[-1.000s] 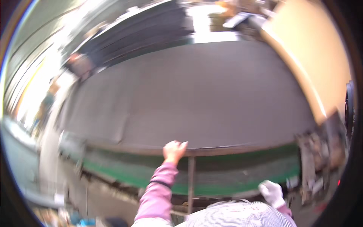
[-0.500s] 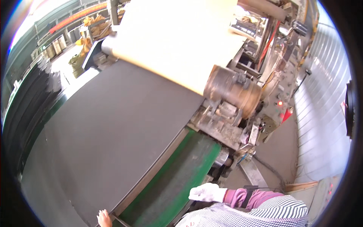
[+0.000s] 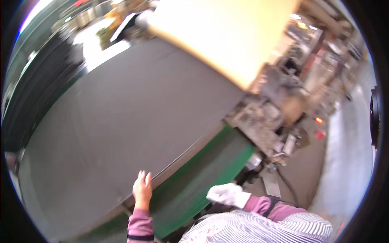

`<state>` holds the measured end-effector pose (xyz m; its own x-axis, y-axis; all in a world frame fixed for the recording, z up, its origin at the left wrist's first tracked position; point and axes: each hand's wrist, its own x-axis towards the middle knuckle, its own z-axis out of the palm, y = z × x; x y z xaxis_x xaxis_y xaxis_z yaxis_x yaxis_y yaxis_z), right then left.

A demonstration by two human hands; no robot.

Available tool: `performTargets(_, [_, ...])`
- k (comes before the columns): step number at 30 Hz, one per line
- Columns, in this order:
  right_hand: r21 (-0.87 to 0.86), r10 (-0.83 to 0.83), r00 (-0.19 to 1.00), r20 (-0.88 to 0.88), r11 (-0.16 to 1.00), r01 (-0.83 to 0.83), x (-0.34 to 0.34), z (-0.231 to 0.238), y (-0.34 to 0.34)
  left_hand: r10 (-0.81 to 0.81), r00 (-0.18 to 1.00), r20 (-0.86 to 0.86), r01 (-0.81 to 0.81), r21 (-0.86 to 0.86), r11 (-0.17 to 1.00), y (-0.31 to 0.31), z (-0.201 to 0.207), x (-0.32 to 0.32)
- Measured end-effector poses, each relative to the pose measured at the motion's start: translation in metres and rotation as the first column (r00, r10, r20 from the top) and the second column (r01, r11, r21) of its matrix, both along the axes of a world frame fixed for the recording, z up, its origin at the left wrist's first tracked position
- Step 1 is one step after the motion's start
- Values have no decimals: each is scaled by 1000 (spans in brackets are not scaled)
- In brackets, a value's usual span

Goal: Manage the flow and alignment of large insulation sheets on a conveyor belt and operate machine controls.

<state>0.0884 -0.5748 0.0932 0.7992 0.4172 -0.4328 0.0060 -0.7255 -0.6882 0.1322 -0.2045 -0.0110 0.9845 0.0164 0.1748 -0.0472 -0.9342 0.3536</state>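
Person's bare left grip (image 3: 142, 191), fingers extended, at near edge of dark grey sheet (image 3: 133, 109). White-gloved right grip (image 3: 227, 194) by green-edged belt (image 3: 198, 172). Tan sheet (image 3: 227, 32) beyond; machinery (image 3: 259, 121) right, blurred.

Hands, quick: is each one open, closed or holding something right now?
Left hand: open, fingers extended, by the dark sheet's edge.
Right hand: gloved in white; cannot tell if open or closed.

above grey sheet (image 3: 129, 109): free | far end: pale sheet (image 3: 219, 32), machinery (image 3: 259, 123) block | far left: black stack (image 3: 38, 83) blocks
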Motion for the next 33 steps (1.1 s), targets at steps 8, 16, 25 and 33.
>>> performTargets(8, [166,-284,925,252,954,248,38,3,7,562,809,170,-584,127,802,170,32,-125])
performTargets(16, [-87,-438,632,639,775,626,48,23,-214,342,849,-402,-333,96,938,140,34,-48])
performTargets(25, [-98,-318,147,937,165,981,82,77,-585,164,879,-449,-101,161,982,51,9,40])
performTargets(33, [-144,-454,208,867,171,975,172,67,-724,184,737,-650,-222,25,975,-73,17,135])
